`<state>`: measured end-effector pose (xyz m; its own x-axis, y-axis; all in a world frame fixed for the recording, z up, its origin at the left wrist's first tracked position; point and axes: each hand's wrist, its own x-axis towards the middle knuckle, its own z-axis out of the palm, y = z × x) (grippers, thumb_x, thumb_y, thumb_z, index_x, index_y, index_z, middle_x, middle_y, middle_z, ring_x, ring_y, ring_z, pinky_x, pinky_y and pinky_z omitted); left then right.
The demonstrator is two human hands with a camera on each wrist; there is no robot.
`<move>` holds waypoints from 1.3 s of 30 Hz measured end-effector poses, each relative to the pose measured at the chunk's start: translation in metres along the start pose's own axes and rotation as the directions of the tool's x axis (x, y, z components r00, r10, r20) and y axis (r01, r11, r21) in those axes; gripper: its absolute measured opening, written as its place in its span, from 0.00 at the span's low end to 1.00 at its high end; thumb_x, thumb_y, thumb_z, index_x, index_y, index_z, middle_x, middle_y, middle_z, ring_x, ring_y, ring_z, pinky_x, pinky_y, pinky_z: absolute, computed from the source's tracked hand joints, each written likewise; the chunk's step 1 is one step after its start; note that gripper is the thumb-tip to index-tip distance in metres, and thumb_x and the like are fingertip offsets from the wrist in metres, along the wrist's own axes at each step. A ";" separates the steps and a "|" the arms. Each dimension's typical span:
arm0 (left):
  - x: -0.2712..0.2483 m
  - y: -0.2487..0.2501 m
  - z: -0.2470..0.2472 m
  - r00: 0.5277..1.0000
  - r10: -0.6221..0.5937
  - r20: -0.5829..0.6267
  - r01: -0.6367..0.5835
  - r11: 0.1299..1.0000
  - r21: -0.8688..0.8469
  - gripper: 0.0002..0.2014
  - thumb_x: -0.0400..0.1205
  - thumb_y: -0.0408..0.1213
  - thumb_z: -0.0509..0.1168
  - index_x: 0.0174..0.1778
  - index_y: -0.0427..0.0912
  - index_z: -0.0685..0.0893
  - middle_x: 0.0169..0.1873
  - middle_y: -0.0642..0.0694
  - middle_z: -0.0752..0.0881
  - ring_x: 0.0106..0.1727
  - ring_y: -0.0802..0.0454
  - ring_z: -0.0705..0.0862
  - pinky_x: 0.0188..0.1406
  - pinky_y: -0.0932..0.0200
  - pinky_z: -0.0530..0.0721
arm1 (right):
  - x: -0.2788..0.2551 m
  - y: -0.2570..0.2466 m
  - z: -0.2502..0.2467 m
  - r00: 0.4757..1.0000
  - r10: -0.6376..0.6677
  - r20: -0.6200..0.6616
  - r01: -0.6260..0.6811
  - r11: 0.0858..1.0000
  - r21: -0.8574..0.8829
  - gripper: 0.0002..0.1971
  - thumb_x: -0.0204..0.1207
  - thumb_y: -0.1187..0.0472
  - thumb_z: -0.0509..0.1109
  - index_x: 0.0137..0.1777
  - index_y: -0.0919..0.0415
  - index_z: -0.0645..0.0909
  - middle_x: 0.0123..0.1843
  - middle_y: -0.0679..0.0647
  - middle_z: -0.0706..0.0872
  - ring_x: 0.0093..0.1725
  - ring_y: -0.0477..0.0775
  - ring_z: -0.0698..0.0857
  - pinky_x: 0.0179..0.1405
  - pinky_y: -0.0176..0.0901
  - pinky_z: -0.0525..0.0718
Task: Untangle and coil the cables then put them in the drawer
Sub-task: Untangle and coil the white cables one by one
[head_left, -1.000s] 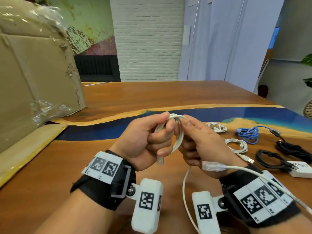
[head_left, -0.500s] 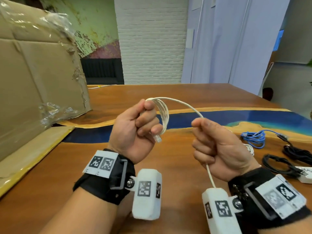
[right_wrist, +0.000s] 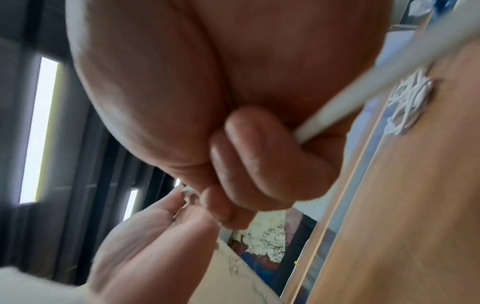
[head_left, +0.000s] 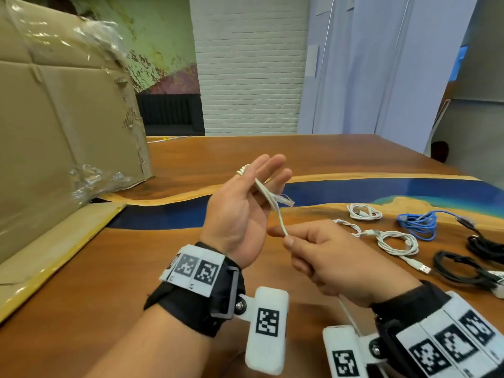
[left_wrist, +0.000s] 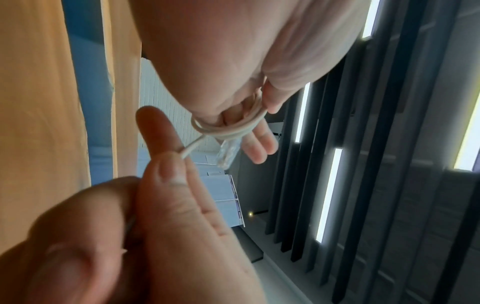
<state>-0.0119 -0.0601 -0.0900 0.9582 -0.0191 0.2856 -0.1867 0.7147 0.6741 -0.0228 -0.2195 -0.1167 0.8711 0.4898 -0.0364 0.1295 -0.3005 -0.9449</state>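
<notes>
Your left hand (head_left: 240, 214) was raised above the table (head_left: 191, 165), palm turned toward you, fingers straight and spread. Loops of the white cable (head_left: 282, 223) were wound around those fingers; the left wrist view showed the turns (left_wrist: 228, 129) circling them, with the clear plug (head_left: 285, 200) hanging free at the 3 o'clock side of the palm.

Your right hand (head_left: 335, 257) sat at 4 o'clock from the left, close to it but apart. Its thumb and forefinger pinched the cable just below the plug, and the other fingers (right_wrist: 259, 164) were curled around the line, which ran out past your wrist.

On the table, at 3 o'clock from your hands, lay the other cables: a small white coil (head_left: 364, 211), a larger white cable with a USB end (head_left: 398, 242), a blue cable bundle (head_left: 418, 223) and black cables (head_left: 461, 268) near the right edge. A cardboard box (head_left: 62, 126) with torn plastic wrap stood at 10 o'clock. The drawer did not show in any view.
</notes>
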 end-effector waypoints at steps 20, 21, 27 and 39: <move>0.001 -0.006 -0.019 0.941 -0.338 -0.007 0.095 0.243 0.965 0.18 0.90 0.44 0.58 0.48 0.35 0.86 0.27 0.43 0.86 0.27 0.47 0.80 0.38 0.44 0.80 | -0.008 -0.008 -0.008 0.979 -0.058 0.196 -0.009 0.945 0.326 0.11 0.88 0.64 0.65 0.51 0.72 0.83 0.29 0.58 0.78 0.19 0.46 0.73 0.18 0.41 0.83; 0.001 -0.003 -0.020 0.945 -0.326 -0.025 0.111 0.248 0.962 0.18 0.90 0.43 0.57 0.44 0.36 0.86 0.23 0.46 0.83 0.25 0.48 0.77 0.37 0.45 0.78 | -0.009 -0.009 -0.014 0.985 -0.066 0.158 -0.002 0.918 0.395 0.08 0.87 0.64 0.66 0.51 0.67 0.84 0.30 0.57 0.78 0.18 0.46 0.73 0.16 0.39 0.81; -0.005 0.004 -0.016 0.913 -0.409 0.002 0.223 0.502 0.836 0.35 0.87 0.63 0.55 0.37 0.35 0.90 0.18 0.50 0.60 0.20 0.51 0.64 0.34 0.50 0.74 | -0.007 -0.009 -0.049 0.979 -0.008 -0.203 0.118 0.836 0.537 0.10 0.84 0.60 0.66 0.53 0.66 0.86 0.28 0.50 0.69 0.20 0.42 0.59 0.11 0.30 0.54; -0.001 0.002 -0.004 0.971 -0.204 0.127 0.198 0.978 0.064 0.21 0.89 0.39 0.53 0.71 0.29 0.78 0.29 0.50 0.68 0.27 0.54 0.70 0.48 0.57 0.80 | 0.008 0.005 -0.010 0.986 0.043 -0.161 -0.001 0.967 0.254 0.13 0.91 0.64 0.61 0.65 0.56 0.87 0.34 0.57 0.80 0.18 0.44 0.63 0.15 0.31 0.61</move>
<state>-0.0123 -0.0564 -0.0916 0.9404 -0.2537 0.2263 -0.0073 0.6504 0.7595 -0.0098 -0.2255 -0.1187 0.9409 0.3377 -0.0243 0.0040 -0.0830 -0.9965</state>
